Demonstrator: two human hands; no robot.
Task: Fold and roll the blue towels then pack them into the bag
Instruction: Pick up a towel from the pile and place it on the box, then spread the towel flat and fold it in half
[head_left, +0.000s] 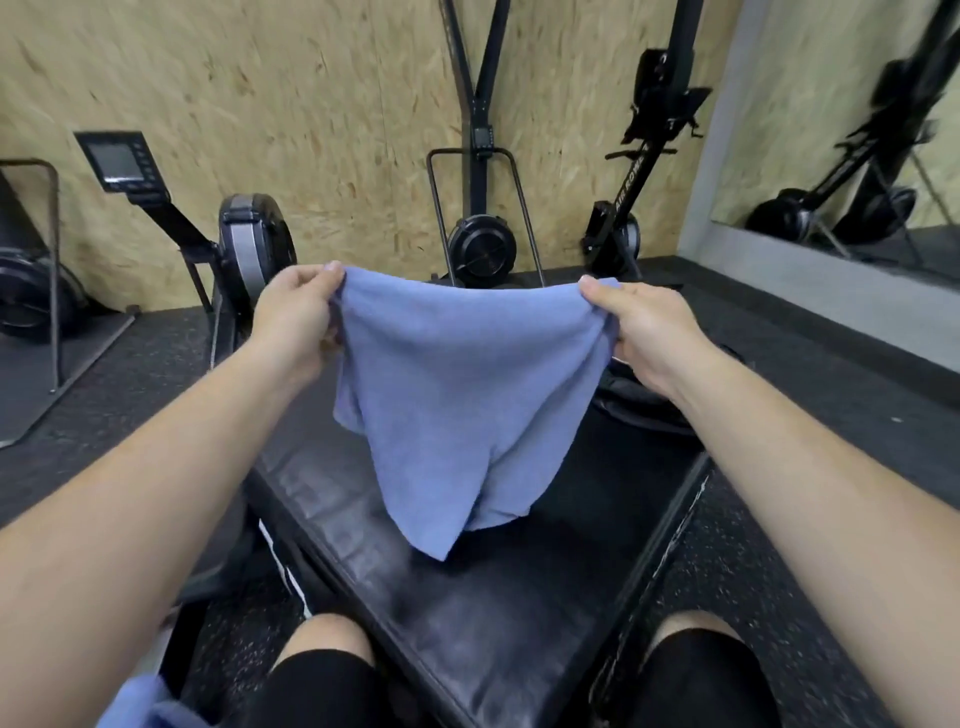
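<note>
Fingers (318, 280) of left hand (293, 319) and right hand (647, 332) pinch the blue towel (457, 389) above a black bench (467, 623), chipboard wall (311, 104) behind

The towel (467, 395) is a plain periwinkle blue with no print, and the second towel (137, 704) at the lower left edge shows the same blue. The desk (467, 634) is glossy black with pale scuffed patches, the shorts (322, 686) are solid black, and the floor (737, 571) is dark charcoal flecked with tiny light specks, with a flat grey mat (26, 384) at the left. The wall (311, 104) is straw-yellow with a mottled pattern of tan and brown chips; the rower (252, 244) before it is black with a silver-grey band, the upright rower (631, 182) black with white lettering on its beam.
</note>
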